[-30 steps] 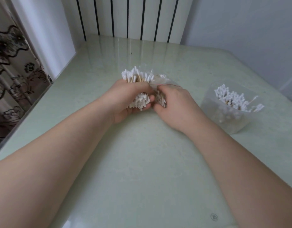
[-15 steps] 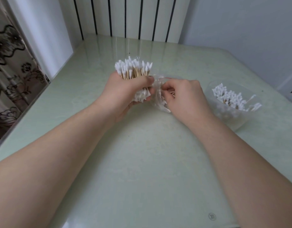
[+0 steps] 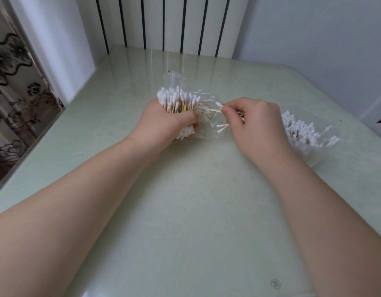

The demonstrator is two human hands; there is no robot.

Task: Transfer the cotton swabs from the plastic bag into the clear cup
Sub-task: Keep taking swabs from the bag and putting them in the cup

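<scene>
1. We see the left hand [image 3: 164,125] over the far middle of the table [image 3: 196,211], its fingers [image 3: 188,119] curled tight round a thick bundle of cotton swabs [image 3: 177,101].
2. The bundle stands roughly upright. White tips fan out above the fist, and more tips show below it, toward the palm.
3. The plastic bag [image 3: 206,131] is clear and crumpled. It hangs at the right side of the bundle, between the two hands; one flap sticks up behind the swab tips.
4. The right hand [image 3: 258,123] is just right of the bag, knuckles up. Its fingers [image 3: 229,110] are pinched together on a few loose swabs [image 3: 216,108] that point left toward the bundle.
5. A second small cluster [image 3: 222,126] pokes out lower down under the same hand. We cannot tell whether these are inside the bag film or outside it.
6. The clear cup [image 3: 309,146] sits on the table right of the right hand, partly hidden behind it. It already holds a crowd of swabs [image 3: 303,129], tips up, some leaning over the right rim.
7. Both forearms are bare and reach in from the near edge.
8. Surroundings: pale green glossy tabletop, a white panel with dark vertical stripes [image 3: 164,22] at the far edge, and a flower-patterned curtain [image 3: 13,93] at the left.
</scene>
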